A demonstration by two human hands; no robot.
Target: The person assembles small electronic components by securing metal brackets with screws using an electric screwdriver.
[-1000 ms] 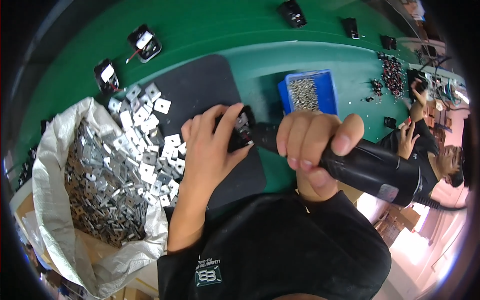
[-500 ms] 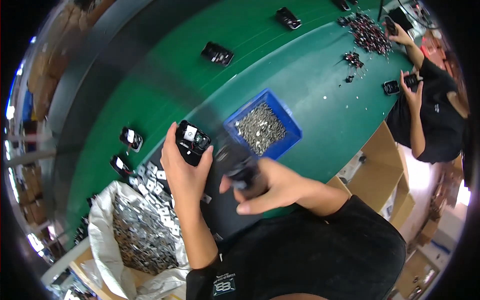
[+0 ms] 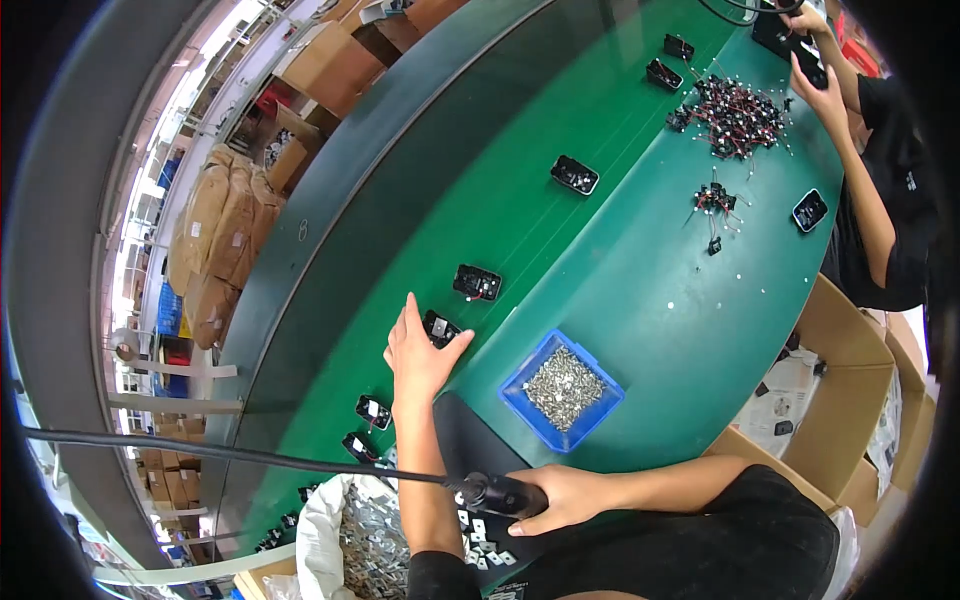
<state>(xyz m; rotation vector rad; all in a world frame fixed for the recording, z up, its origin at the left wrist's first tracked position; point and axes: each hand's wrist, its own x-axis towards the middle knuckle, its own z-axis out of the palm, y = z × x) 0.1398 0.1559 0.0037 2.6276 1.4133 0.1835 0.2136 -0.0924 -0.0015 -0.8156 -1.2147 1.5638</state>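
My left hand (image 3: 420,362) is over the green belt with its fingers and thumb spread. Between thumb and fingertips lies a black plastic housing (image 3: 440,329) with a white square piece inside, partly hidden by the hand. Whether the fingers touch it is hard to tell. Lower down, my right hand (image 3: 568,500) is wrapped round a black corded electric screwdriver (image 3: 497,496), whose cable runs off to the left. The screwdriver is above the black mat (image 3: 470,432); its tip is hidden. A blue bin (image 3: 513,398) of small screws stands beyond my right hand.
More black housings (image 3: 478,282) lie along the belt. A white sack (image 3: 322,535) of metal plates stands at lower left, with white square pieces (image 3: 488,550) beside it. A co-worker's hands (image 3: 822,95) work at upper right near a pile of wired parts (image 3: 738,115). A cardboard box (image 3: 840,350) stands right.
My left hand has carried the housing from the mat out onto the belt and its fingers have spread. The right hand has drawn back toward my body with the screwdriver. The view has turned.
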